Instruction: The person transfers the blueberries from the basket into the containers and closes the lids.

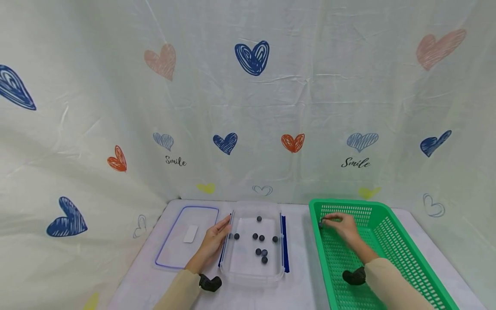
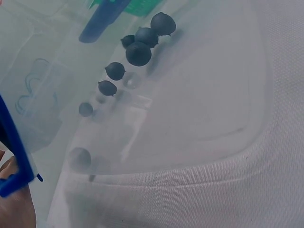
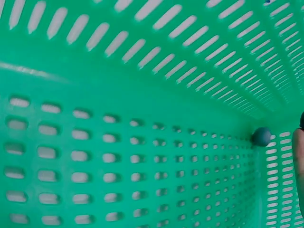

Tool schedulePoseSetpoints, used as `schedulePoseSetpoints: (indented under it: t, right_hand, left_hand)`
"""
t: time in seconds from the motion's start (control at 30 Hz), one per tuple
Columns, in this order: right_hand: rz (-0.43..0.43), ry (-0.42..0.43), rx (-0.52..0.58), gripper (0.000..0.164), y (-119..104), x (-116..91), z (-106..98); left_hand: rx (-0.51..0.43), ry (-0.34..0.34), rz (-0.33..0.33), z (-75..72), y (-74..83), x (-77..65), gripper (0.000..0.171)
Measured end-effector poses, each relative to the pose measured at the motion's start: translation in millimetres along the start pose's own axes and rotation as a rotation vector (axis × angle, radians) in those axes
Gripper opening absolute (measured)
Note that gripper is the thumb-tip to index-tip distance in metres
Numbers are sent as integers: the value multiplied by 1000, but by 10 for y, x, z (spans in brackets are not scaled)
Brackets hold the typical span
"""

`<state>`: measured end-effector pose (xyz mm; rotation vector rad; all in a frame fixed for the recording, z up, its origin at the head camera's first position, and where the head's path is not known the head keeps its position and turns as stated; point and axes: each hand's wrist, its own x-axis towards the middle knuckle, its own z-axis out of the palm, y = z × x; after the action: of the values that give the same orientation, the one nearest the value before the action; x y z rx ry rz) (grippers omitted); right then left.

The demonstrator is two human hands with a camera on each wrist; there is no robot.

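Note:
My left hand (image 1: 214, 238) rests against the left side of a clear plastic container (image 1: 252, 275), fingers fairly straight by its blue side clip (image 2: 19, 166). Several dark blue blueberries (image 1: 259, 218) lie spread over the container's floor, some touching near its front. Over the far left part of a green basket (image 1: 323, 267), my right hand (image 1: 342, 227) pinches a small dark blueberry between thumb and fingertips, mostly hidden by them. Another blueberry (image 3: 261, 137) sits in the basket's corner, close to those fingertips.
Left of the container, a clear lid with a blue rim (image 1: 156, 258) lies flat, a white rectangle (image 1: 190, 234) on it. A second blue clip (image 1: 286, 245) hangs along the container's right side. A heart-printed curtain (image 1: 263, 103) stands behind the white-covered table (image 1: 300, 241).

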<state>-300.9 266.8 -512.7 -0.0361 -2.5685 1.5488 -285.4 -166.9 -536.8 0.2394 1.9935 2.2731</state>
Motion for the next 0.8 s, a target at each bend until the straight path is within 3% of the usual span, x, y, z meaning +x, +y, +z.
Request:
schedulePoseSetpoints:
  t: [0.27,0.57,0.8]
  right_hand:
    - [12,-9,58,35,-187,-25,-101]
    - [1,-24,143,43,-333,-35,-220]
    - [5,-40,169,47,-428,-71,-258]
  left_hand:
    - [17,8,-8,2,12,-4,59]
    - [-31,9,37,20,21,13,53]
    - [3,7,30,17,18,-5,55]
